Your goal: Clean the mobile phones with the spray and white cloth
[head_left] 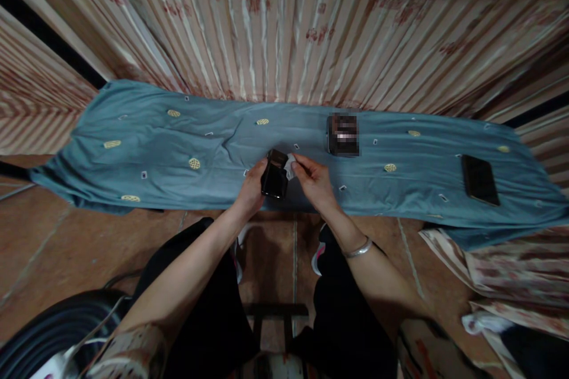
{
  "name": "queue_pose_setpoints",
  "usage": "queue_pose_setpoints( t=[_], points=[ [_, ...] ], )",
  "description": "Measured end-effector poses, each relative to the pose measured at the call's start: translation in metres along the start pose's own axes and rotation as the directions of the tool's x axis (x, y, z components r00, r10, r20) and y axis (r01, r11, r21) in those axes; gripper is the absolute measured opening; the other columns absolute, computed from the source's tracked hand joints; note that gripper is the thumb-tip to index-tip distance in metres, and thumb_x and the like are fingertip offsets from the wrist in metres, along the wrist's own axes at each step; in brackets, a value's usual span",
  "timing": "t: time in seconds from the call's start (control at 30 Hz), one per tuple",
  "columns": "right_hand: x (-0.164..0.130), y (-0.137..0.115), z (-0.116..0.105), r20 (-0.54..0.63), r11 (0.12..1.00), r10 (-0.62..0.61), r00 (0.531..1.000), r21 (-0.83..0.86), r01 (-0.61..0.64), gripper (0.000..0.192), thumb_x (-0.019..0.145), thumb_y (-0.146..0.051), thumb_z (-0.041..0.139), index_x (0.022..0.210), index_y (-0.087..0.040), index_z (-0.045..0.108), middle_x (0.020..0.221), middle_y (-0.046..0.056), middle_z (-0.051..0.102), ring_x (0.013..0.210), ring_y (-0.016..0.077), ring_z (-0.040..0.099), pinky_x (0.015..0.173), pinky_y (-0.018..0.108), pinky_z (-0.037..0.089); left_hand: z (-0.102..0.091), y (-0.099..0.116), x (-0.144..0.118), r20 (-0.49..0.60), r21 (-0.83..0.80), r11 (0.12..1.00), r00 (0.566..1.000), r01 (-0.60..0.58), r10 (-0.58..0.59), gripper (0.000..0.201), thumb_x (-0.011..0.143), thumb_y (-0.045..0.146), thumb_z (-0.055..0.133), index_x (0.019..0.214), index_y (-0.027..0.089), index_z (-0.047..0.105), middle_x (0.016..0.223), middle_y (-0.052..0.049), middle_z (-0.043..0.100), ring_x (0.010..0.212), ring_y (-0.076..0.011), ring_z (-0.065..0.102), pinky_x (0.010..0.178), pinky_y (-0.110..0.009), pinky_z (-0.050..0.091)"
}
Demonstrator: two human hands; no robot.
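Note:
My left hand (252, 188) is closed around the side of a glossy black smartphone (274, 181), held tilted above the blue cloth-covered bench. In my right hand (315, 182), thumb and fingers pinch a small pale wipe (290, 167), which lies against the phone's right edge. The phone hides part of my left fingers. Beyond my right hand stands a dark boxy object (343, 135); its front is pixelated, so its kind cannot be made out. A second dark smartphone (480, 180) lies flat toward the right end of the bench.
A teal cloth (222, 172) with yellow pineapple prints covers the long bench. Pleated patterned curtains (267, 23) hang behind it. Below are a tiled floor (275, 249), a coiled black hose (53, 331) at lower left and a white plug (56, 365).

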State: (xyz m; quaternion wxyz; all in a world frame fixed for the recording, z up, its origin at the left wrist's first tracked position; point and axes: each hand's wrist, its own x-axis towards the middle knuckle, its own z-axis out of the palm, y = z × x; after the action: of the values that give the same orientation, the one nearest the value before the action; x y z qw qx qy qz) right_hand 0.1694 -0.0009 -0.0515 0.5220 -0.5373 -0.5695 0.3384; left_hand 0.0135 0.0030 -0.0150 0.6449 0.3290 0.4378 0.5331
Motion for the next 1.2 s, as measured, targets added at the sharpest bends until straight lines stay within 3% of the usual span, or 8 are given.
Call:
queue_pose_setpoints(
  t=[0.17,0.3,0.4,0.53,0.67,0.97,1.2],
  points=[
    [-0.003,0.003,0.003,-0.001,0.999,-0.009,1.000,-0.036,0.009,0.046,0.097,-0.057,0.061,0.125,-0.024,0.077,0.120,0.007,0.081,0.110,0.0252,0.077,0.101,0.043,0.060,0.001,0.000,0.004,-0.116,0.050,0.999,0.993,-0.006,0.012,0.024,0.092,0.022,0.063,0.068,0.021,0.067,0.067,-0.002,0.067,0.082,-0.0197,0.063,0.077,-0.028,0.048],
    [-0.005,0.002,0.004,-0.006,1.000,-0.001,1.000,-0.021,0.001,0.042,0.095,-0.051,0.064,0.126,-0.023,0.077,0.120,0.008,0.081,0.109,0.0259,0.077,0.102,0.045,0.060,0.003,0.001,0.003,-0.099,0.041,0.999,0.995,0.007,-0.003,0.018,0.093,0.022,0.062,0.077,0.021,0.070,0.070,-0.002,0.070,0.089,-0.0215,0.067,0.078,-0.029,0.050],
    [-0.009,-0.004,0.005,0.010,1.000,-0.009,1.000,-0.004,0.009,0.038,0.095,-0.044,0.065,0.124,-0.023,0.077,0.122,0.008,0.081,0.111,0.0258,0.077,0.104,0.043,0.059,0.004,0.002,0.006,-0.102,0.008,1.000,0.995,-0.008,0.009,0.024,0.095,0.023,0.059,0.073,0.020,0.067,0.071,-0.003,0.071,0.091,-0.0210,0.068,0.080,-0.028,0.051],
    [-0.019,-0.014,0.011,0.062,1.000,-0.025,0.998,0.020,0.024,0.035,0.093,-0.038,0.066,0.122,-0.023,0.079,0.117,0.006,0.083,0.109,0.0244,0.077,0.100,0.040,0.060,0.000,0.004,0.013,-0.143,-0.070,0.998,0.990,-0.008,-0.002,0.027,0.095,0.035,0.065,0.073,0.020,0.064,0.069,0.000,0.067,0.081,-0.0178,0.067,0.078,-0.026,0.052],
    [-0.025,-0.019,0.014,0.093,0.999,-0.033,0.995,0.037,0.030,0.033,0.092,-0.039,0.066,0.119,-0.025,0.080,0.114,0.004,0.083,0.107,0.0242,0.077,0.099,0.039,0.061,-0.005,0.005,0.016,-0.165,-0.142,0.989,0.986,-0.036,0.012,0.028,0.097,0.030,0.062,0.072,0.019,0.064,0.067,0.001,0.064,0.071,-0.0141,0.063,0.073,-0.024,0.050],
    [-0.012,-0.011,0.004,0.049,0.999,0.035,0.998,0.030,-0.037,0.032,0.091,-0.038,0.067,0.118,-0.026,0.080,0.115,0.003,0.083,0.106,0.0243,0.077,0.100,0.041,0.060,0.003,0.001,0.008,-0.095,-0.167,0.984,0.992,0.066,-0.083,0.027,0.098,0.024,0.060,0.072,0.018,0.063,0.068,0.000,0.067,0.077,-0.0163,0.068,0.072,-0.024,0.051],
    [-0.023,-0.018,0.013,0.121,0.997,-0.009,0.993,0.080,0.000,0.035,0.092,-0.047,0.066,0.114,-0.024,0.081,0.110,0.005,0.083,0.102,0.0233,0.077,0.095,0.038,0.061,0.001,0.015,0.014,-0.236,-0.314,0.943,0.953,0.113,-0.193,0.035,0.102,0.019,0.050,0.069,0.018,0.061,0.058,0.003,0.060,0.057,-0.0115,0.061,0.065,-0.020,0.050]
  ],
)
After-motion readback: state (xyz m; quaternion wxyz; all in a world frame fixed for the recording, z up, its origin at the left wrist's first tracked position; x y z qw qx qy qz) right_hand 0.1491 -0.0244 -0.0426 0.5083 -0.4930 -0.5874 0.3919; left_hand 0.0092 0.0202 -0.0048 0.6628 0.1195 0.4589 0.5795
